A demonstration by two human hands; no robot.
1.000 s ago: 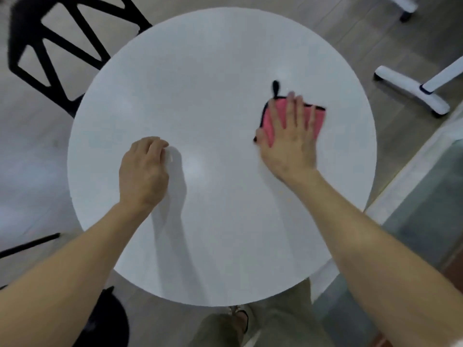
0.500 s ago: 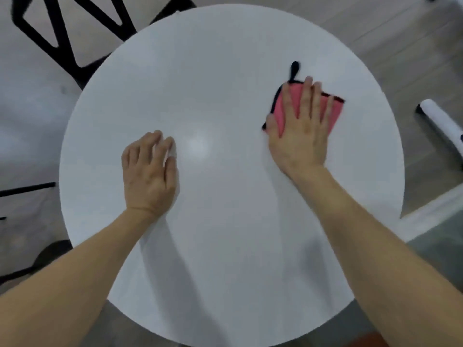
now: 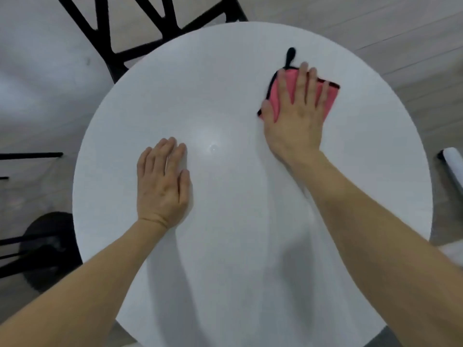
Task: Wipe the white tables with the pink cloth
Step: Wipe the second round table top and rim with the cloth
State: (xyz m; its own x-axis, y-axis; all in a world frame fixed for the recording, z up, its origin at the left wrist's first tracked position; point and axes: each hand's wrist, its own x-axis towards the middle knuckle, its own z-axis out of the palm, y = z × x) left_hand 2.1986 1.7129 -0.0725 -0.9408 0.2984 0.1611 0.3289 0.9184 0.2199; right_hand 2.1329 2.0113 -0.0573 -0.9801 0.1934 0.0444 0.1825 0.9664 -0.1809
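A round white table [image 3: 225,83] fills most of the head view. On its far right part lies the pink cloth [image 3: 276,93] with black edging and a black loop sticking out at its far side. My right hand [image 3: 297,116] presses flat on the cloth with straight, spread fingers and hides most of it. My left hand [image 3: 162,184] rests palm down on the bare tabletop left of centre, fingers straight and together.
A black open-frame chair [image 3: 140,28] stands at the table's far left edge. A dark round base [image 3: 47,246] and thin black bars sit on the floor at the left. A white cylindrical leg with a dark end [image 3: 453,166] lies at the right.
My left hand went from curled to flat on the table. My right hand kept pressing the cloth on the far right part of the table while my head shifted over the table.
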